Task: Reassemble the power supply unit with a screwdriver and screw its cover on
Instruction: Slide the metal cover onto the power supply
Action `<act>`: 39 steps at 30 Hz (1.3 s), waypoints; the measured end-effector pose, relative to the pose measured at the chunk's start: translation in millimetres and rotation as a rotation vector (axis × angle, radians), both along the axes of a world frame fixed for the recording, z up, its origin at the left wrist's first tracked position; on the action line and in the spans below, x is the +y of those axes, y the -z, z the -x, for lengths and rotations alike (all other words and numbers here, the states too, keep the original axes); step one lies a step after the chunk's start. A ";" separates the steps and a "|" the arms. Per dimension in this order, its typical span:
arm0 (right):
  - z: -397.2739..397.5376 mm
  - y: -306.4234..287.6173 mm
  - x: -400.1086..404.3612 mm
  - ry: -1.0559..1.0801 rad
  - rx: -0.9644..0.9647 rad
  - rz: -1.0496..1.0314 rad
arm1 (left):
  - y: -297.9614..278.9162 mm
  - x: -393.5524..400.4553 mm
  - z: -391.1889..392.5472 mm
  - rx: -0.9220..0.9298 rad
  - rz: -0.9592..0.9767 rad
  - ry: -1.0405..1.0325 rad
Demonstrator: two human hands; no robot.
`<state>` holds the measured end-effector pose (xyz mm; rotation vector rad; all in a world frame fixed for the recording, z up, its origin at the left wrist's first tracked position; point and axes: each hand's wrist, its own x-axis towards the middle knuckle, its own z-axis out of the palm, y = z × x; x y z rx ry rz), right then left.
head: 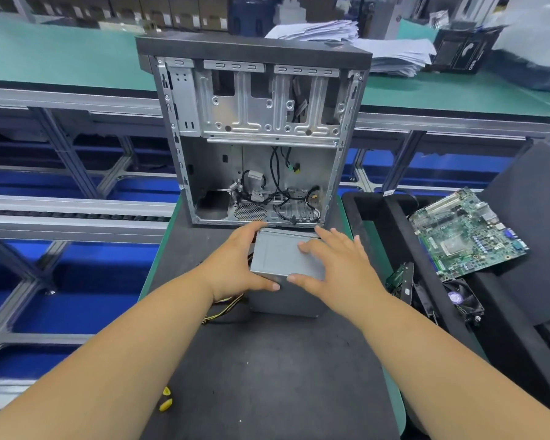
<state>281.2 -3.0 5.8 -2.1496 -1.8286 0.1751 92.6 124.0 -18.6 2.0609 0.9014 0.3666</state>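
Note:
The power supply unit [283, 258] is a grey metal box standing on the black mat [267, 360] just in front of the open computer case [254, 138]. My left hand [235, 265] grips its left side, thumb on the near top edge and fingers reaching to the far corner. My right hand [334, 265] rests on its top with fingers spread and straight, thumb at the near edge. Yellow and black cables [226, 308] trail from the unit's left side. A yellow object [165, 403] lies near the mat's front, partly hidden by my left forearm.
A green motherboard [464, 233] lies in a black tray [372, 236] to the right, with a fan [464, 300] and a small board below it. Metal conveyor rails [70, 217] run to the left. Stacked papers [378, 46] sit on the green bench behind the case.

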 end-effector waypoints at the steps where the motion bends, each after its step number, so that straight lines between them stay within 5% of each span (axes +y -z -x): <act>1: -0.8 -2.0 1.6 -0.003 0.004 0.009 | -0.6 0.6 -0.6 0.003 -0.003 0.002; 9: -11.4 -10.0 15.4 -0.141 -0.125 -0.022 | -2.4 5.1 -3.5 0.024 -0.083 -0.019; 12: -21.6 -8.8 16.0 -0.159 -0.015 -0.038 | -3.2 5.8 -2.9 0.041 -0.107 -0.004; 17: -49.6 -7.7 8.5 -0.090 0.158 0.226 | -1.0 4.4 -0.4 0.021 -0.079 0.006; 39: -48.9 -4.1 0.2 -0.074 0.358 0.063 | -27.3 -10.6 9.6 -0.003 -0.111 -0.053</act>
